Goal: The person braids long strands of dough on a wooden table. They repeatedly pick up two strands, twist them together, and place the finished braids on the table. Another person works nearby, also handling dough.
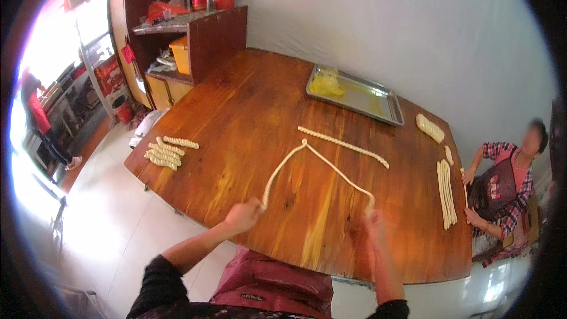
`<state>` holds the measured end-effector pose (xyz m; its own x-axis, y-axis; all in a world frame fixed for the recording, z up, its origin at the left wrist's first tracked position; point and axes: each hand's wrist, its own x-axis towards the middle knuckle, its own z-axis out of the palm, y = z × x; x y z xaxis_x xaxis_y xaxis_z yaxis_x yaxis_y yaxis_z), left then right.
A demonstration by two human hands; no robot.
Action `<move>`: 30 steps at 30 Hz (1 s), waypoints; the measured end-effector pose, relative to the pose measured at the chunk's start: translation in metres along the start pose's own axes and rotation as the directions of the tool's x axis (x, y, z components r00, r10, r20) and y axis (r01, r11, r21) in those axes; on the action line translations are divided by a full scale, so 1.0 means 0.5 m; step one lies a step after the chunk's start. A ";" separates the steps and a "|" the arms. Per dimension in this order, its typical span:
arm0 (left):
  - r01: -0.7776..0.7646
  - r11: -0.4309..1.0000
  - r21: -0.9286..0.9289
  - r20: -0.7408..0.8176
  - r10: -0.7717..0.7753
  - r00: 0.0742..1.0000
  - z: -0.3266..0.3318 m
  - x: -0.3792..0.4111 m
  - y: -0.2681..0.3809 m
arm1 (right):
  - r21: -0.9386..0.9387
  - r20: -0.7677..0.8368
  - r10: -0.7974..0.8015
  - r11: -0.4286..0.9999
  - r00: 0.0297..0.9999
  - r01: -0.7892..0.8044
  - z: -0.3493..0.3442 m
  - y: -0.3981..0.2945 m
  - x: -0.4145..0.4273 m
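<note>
A long dough rope (283,166) runs over the wooden table in an upside-down V, with a small loop at its far point. My left hand (244,216) grips its left end, where the strand looks twisted. In my right hand (374,221), which is blurred, is the right end. Beyond the V lies a separate twisted dough rope (343,145), slanting down to the right. Several short dough twists (166,155) are grouped at the table's left side. Plain dough strips (446,195) lie side by side near the right edge.
A metal tray (363,99) holding a yellow-tinted plastic bag (327,83) rests by the wall. A dough log (429,128) sits at the right. One person (500,186) works a dough strip at the right edge; another person (37,110) stands far left. A cabinet (217,44) adjoins the table.
</note>
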<state>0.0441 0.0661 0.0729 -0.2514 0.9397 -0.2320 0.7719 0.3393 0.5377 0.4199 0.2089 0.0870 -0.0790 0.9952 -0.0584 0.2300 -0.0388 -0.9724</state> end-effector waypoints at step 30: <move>0.352 0.768 0.536 -0.766 0.266 0.586 -0.002 0.095 -0.308 | -0.661 0.058 -0.105 0.741 0.993 0.117 -0.484 0.080 0.060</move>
<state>-0.0874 0.0586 -0.0200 -0.3895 0.6743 0.6274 0.8169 0.5676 -0.1029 0.6614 0.2591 0.1012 -0.1591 0.9868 0.0314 0.8025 0.1478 -0.5781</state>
